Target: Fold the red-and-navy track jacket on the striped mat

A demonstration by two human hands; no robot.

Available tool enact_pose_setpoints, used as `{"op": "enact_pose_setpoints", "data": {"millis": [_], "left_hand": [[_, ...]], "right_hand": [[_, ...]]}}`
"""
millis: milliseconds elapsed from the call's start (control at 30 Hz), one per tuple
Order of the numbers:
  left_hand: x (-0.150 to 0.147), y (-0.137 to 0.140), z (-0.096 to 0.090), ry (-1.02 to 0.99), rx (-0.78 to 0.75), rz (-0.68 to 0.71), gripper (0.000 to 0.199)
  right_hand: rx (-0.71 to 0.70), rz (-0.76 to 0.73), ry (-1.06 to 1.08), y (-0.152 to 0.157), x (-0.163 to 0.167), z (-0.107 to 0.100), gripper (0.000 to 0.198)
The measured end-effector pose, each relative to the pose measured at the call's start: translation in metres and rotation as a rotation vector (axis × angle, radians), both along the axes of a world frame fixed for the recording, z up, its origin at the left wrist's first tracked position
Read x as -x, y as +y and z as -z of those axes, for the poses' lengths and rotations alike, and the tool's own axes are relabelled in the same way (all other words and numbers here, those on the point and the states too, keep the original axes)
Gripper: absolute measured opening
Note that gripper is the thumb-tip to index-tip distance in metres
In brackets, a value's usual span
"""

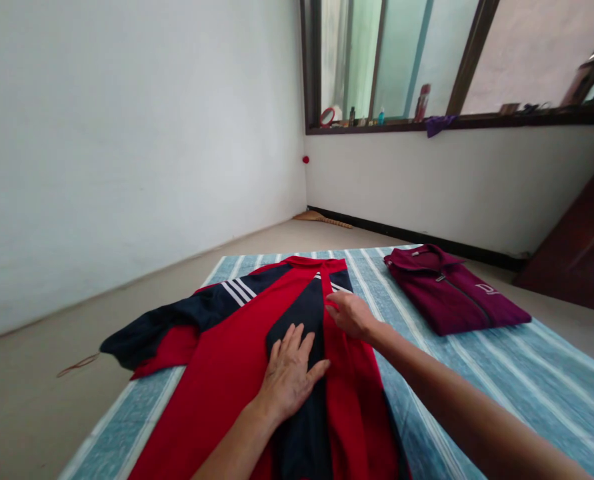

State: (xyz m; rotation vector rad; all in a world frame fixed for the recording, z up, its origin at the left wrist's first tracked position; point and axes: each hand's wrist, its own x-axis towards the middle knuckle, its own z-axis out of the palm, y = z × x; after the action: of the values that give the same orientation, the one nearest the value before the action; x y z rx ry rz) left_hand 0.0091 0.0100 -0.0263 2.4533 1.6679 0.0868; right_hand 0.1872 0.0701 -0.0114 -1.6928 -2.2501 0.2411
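Jacket: the red and navy jacket [237, 353] lay flat on the mat, straight ahead at twelve o'clock.
Left hand: my left hand [289, 377] pressed flat on the navy panel, fingers spread, gripping nothing.
Right hand: my right hand [351, 315] pinched the red front edge.
Progress: one sleeve [161, 327] was sprawled off at ten o'clock, unfolded; a maroon jacket [451, 297] sat folded at two o'clock.
Surface: striped blue mat [501, 373] on a pale floor [37, 387].
Room: white wall [127, 133], window [401, 60] at one o'clock.

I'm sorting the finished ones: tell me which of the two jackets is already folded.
The maroon zip jacket, a neat rectangle apart from both hands; the red-and-navy jacket lies spread, sleeve out.
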Motion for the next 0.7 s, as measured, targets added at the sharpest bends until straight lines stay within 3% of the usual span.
{"op": "enact_pose_setpoints", "data": {"millis": [167, 300, 467, 700], "left_hand": [[0.011, -0.008, 0.008, 0.031, 0.032, 0.036, 0.060], [0.001, -0.008, -0.001, 0.022, -0.021, 0.022, 0.053], [-0.019, -0.014, -0.018, -0.018, -0.070, 0.137, 0.042], [-0.047, -0.027, -0.020, -0.018, -0.063, 0.242, 0.023]], "right_hand": [[0.012, -0.089, 0.042, -0.086, -0.002, 0.016, 0.017], [-0.074, -0.070, 0.174, -0.126, 0.006, 0.028, 0.028], [-0.088, 0.043, 0.240, -0.150, 0.014, 0.027, 0.011], [-0.116, 0.105, 0.435, -0.148, 0.002, 0.033, 0.022]]}}
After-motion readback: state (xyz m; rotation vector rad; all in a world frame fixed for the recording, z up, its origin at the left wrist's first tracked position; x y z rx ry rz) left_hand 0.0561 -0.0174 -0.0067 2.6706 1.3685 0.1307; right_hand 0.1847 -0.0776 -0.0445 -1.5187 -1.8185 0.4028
